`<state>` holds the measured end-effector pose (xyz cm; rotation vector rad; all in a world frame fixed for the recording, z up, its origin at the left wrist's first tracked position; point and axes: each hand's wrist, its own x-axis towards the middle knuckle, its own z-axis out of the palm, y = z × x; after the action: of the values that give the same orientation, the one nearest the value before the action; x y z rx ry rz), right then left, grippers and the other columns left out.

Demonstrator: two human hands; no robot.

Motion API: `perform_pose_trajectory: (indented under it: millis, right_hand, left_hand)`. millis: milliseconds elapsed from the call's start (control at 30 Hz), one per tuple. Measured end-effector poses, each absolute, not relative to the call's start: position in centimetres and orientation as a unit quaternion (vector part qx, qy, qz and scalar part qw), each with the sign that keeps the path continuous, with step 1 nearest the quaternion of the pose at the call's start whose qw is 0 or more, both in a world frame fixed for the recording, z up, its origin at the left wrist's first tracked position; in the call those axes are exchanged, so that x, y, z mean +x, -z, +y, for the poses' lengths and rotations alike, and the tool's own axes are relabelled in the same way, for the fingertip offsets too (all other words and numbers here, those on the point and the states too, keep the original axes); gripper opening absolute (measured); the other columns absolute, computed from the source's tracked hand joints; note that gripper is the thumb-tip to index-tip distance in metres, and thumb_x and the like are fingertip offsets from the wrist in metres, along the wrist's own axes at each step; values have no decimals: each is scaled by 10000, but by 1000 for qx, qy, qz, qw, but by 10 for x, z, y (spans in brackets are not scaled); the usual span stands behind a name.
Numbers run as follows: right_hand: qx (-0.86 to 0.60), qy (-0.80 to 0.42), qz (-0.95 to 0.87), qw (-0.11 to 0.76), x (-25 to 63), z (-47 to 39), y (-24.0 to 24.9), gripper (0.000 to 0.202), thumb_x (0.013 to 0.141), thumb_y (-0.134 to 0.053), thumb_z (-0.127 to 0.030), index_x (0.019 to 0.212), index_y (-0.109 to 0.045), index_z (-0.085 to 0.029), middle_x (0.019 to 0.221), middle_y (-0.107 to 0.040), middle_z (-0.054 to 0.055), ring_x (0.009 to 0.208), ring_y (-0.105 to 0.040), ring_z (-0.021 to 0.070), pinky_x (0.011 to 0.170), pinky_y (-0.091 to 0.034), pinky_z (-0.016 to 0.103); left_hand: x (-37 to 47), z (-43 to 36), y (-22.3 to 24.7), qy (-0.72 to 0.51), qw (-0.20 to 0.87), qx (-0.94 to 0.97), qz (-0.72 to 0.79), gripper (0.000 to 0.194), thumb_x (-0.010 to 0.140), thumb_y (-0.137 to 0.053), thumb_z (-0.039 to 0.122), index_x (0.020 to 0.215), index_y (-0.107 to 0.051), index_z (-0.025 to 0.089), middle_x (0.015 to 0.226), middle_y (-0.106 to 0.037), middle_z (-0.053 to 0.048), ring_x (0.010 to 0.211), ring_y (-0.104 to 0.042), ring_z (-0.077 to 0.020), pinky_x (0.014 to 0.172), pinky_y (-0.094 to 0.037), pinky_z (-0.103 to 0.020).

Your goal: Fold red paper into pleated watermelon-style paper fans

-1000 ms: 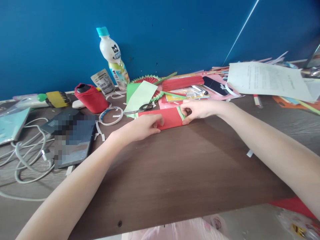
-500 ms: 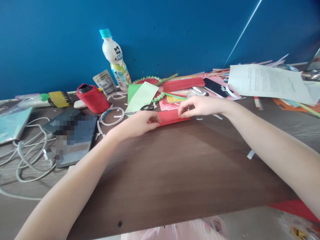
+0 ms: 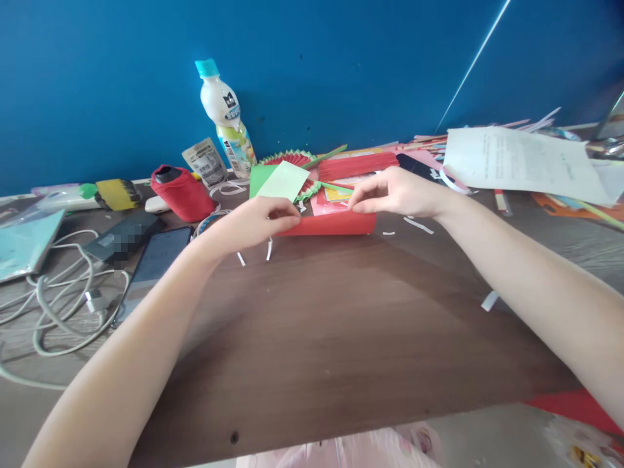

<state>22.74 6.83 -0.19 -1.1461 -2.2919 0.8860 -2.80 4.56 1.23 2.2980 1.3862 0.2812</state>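
Red paper (image 3: 336,225), flatter half a second earlier, is now tilted up on the worktop (image 3: 316,325). Left hand (image 3: 256,222) and right hand (image 3: 394,192), spaced apart, pinch its upper edge, apparently controlling its angle.

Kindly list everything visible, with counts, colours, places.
red paper: 1, red, centre
bottle: 1, mostly white, rear
pouch: 1, pale, beside bottle
covered object: 1, red, left
phone: 1, dark, left
box: 1, dark, left
cables: uncounted, white, left
loose sheet: 1, pale green, centre
pleated papers: several, mostly red, rear
printed sheet: 1, white, right
scraps: several, white, scattered
table: 1, brown, foreground
wall: 1, blue, rear
other clutter: uncounted, mixed, around
left hand: 1, bare, at paper
right hand: 1, bare, at paper
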Motion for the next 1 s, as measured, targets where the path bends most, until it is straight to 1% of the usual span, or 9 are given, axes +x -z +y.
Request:
perform_pose_trajectory:
  millis: [133,200,267,400,533,633,733,900,1000]
  right_hand:
    - [-407,-370,-778,303,231,70,0,238,702,-633,-440,766,-663,-212,786,-636,17,730,-552,155,660,-417,307]
    - [-417,-368,-766,321,232,70,-1,240,707,-630,-435,775,-663,-207,792,-638,20,744,-558,156,665,-419,308]
    - [-433,-339,-784,289,232,71,0,235,715,-618,-430,791,-671,-213,834,-645,26,786,-567,173,687,-418,319]
    - [-432,-280,-842,161,229,74,9,203,723,-597,-390,823,-680,-234,914,-651,31,853,-573,211,722,-408,339]
    - [-399,-278,-869,90,221,74,21,194,753,-543,-356,831,-655,-219,915,-643,43,816,-562,193,687,-399,321]
    - [-388,-295,-869,77,214,72,27,215,751,-540,-374,830,-636,-199,897,-627,54,775,-546,179,643,-388,302]
    - [-390,-295,-869,80,210,71,32,216,750,-543,-368,837,-625,-187,890,-611,58,763,-528,170,637,-379,293]
    - [-395,-297,-866,79,208,69,35,124,747,-532,-281,802,-597,-190,796,-592,30,678,-500,140,588,-353,268]
    - [-393,-295,-868,76,207,68,36,99,741,-521,-236,800,-585,-190,753,-572,20,646,-485,130,566,-342,260]
  left_hand:
    - [-34,45,-20,-150,247,801,525,330,831,-393,428,879,-592,169,894,-614,-15,835,-548,-164,701,-412,-259]
    - [-35,45,-19,-161,267,790,529,365,847,-352,449,904,-579,168,914,-608,-19,843,-551,-165,690,-414,-255]
    - [-33,46,-15,-142,265,798,522,352,844,-362,440,904,-584,174,921,-614,-8,845,-549,-160,703,-410,-249]
    - [-29,50,-1,-64,225,819,523,263,806,-426,358,905,-598,185,916,-635,4,820,-551,-152,698,-398,-236]
    - [-29,54,14,-43,209,837,504,262,796,-418,374,877,-588,192,876,-638,-7,768,-561,-152,649,-396,-244]
    - [-29,54,19,-40,207,843,494,260,794,-404,379,851,-580,196,852,-639,-10,763,-563,-160,649,-402,-255]
    - [-29,54,20,-41,209,843,494,245,785,-403,363,838,-577,199,851,-640,-12,763,-566,-163,653,-413,-258]
    - [-28,53,21,-47,202,863,460,182,708,-443,240,798,-595,194,835,-637,-7,752,-570,-146,665,-431,-232]
    - [-26,52,21,-41,191,865,463,194,701,-443,218,812,-601,196,800,-631,-1,726,-570,-139,633,-422,-222]
